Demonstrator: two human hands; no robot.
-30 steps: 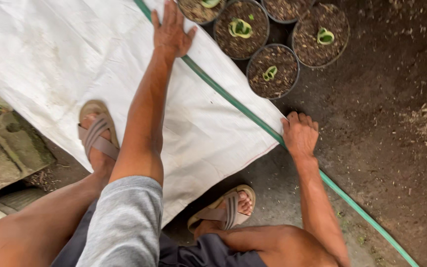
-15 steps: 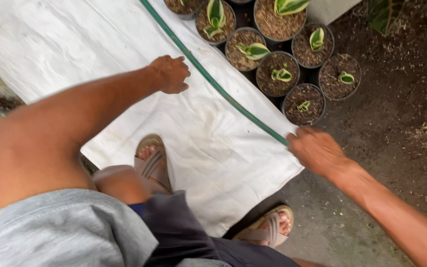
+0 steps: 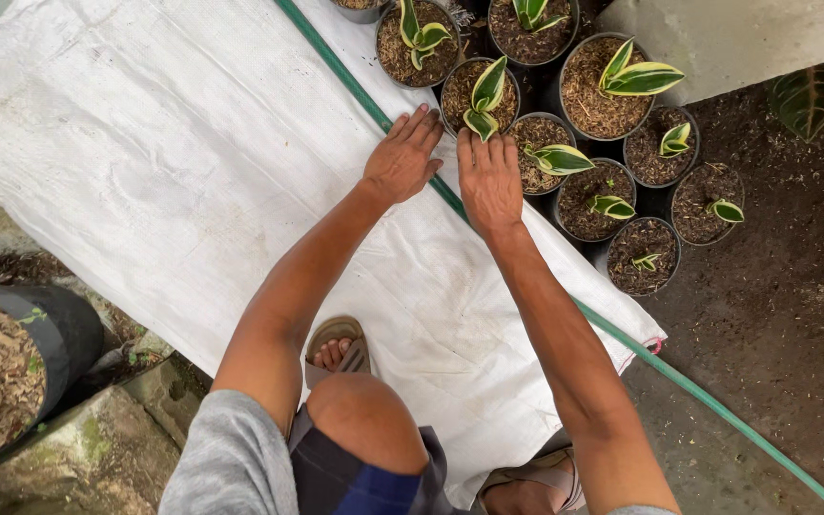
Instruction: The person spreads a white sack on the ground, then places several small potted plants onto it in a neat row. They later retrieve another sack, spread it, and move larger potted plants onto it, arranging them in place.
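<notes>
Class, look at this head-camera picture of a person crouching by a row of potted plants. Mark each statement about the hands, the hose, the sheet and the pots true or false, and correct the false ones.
1. Both hands reach toward the small pot with a green-and-yellow plant. True.
2. The green hose lies across the white woven sheet. True.
3. The left hand grips the hose. False: it rests open, fingers extended, beside the pot.
4. The right hand holds a trowel. False: it holds no tool.
5. The large black pot at lower left stands on the sheet. False: it stands off the sheet, on the ground.
</notes>
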